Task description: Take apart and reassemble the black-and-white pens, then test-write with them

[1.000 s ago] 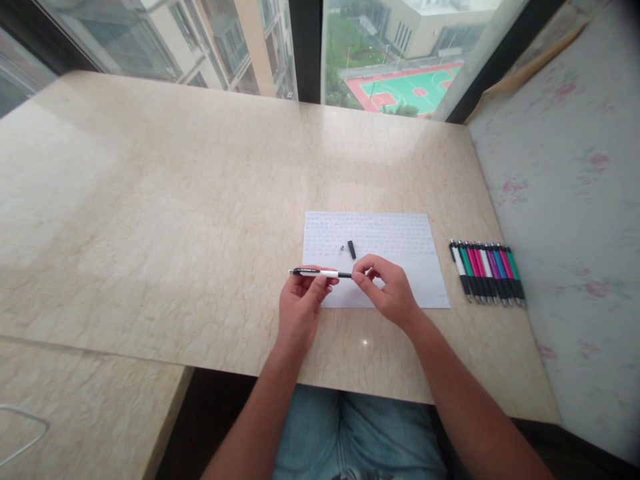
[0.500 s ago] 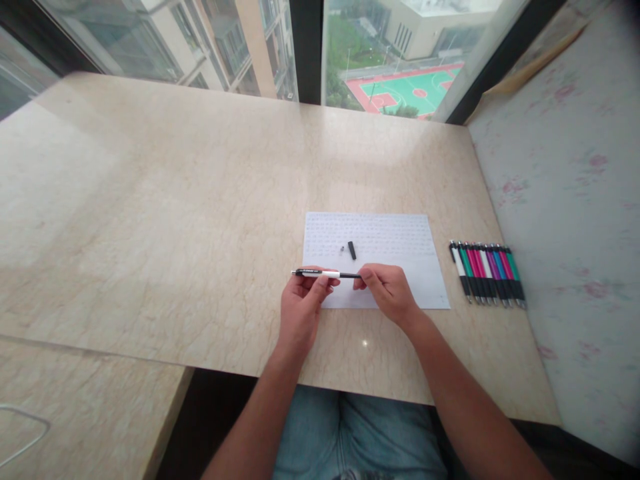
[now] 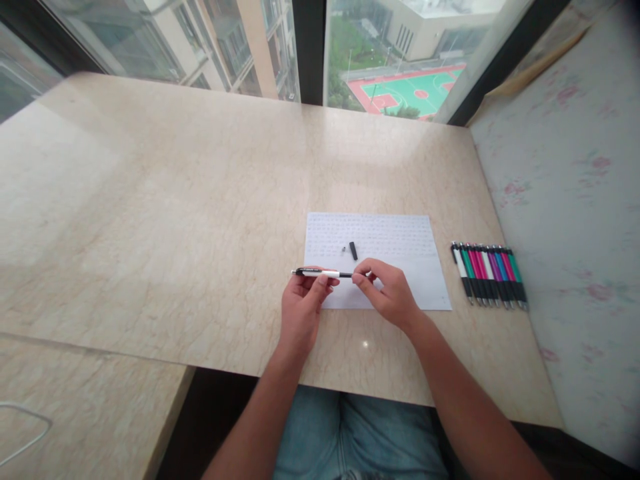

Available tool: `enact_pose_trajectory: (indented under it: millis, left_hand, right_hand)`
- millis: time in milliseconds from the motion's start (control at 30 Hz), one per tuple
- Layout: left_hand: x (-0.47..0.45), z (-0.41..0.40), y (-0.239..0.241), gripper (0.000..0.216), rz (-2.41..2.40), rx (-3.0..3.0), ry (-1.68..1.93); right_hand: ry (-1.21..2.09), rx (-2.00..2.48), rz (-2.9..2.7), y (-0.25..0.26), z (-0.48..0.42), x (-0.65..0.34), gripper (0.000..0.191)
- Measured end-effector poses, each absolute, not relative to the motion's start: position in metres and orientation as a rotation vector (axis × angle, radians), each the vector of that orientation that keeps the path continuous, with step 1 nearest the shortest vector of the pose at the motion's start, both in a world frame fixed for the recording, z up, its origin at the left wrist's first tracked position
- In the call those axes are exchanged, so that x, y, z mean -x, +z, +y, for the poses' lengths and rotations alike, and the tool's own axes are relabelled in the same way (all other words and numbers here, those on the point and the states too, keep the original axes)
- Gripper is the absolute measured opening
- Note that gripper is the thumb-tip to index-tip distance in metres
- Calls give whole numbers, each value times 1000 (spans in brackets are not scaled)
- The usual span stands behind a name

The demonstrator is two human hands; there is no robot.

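Note:
A white and black pen lies level between my two hands, above the lower part of a sheet of paper. My left hand is closed around its white barrel, with the clip end pointing left. The fingers of my right hand pinch the dark right end of the pen, and its tip is hidden by them. On the paper just beyond lie a black rubber grip and a tiny metal piece, apart from each other. Rows of handwriting cover the paper's upper half.
Several pens in white, green, pink, purple and blue lie in a row right of the paper, near the papered wall. The stone counter stretches left to the windows. A white cable rests at lower left.
My right fingers have shifted slightly left along the pen's dark end and changed their pinch. My left hand keeps the pen in the same place.

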State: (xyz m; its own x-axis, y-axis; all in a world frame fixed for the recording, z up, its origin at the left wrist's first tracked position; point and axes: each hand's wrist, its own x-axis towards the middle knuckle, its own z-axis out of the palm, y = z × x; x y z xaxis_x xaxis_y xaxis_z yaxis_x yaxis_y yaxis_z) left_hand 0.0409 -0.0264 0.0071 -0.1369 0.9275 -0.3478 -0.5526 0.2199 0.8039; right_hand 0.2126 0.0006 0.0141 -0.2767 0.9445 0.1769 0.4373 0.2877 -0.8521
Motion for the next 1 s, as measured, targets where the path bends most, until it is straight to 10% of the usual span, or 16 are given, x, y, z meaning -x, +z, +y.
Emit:
enact_pose_trajectory:
  millis: [267, 500, 767, 1000]
  left_hand:
    - [-41, -29, 10, 19, 1033, -535, 1317]
    - [-40, -28, 7, 19, 1066, -509, 1341]
    - [-40, -28, 7, 22, 1080, -500, 1342]
    - [-39, -25, 6, 22, 1149, -384, 1452]
  right_hand:
    - [1259, 1325, -1702, 16, 1, -214, 57]
    - [1066, 1262, -1781, 19, 1, -212, 23]
    - [1184, 1227, -1801, 22, 1, -216, 38]
    - [392, 1698, -1841, 3, 11, -209, 21]
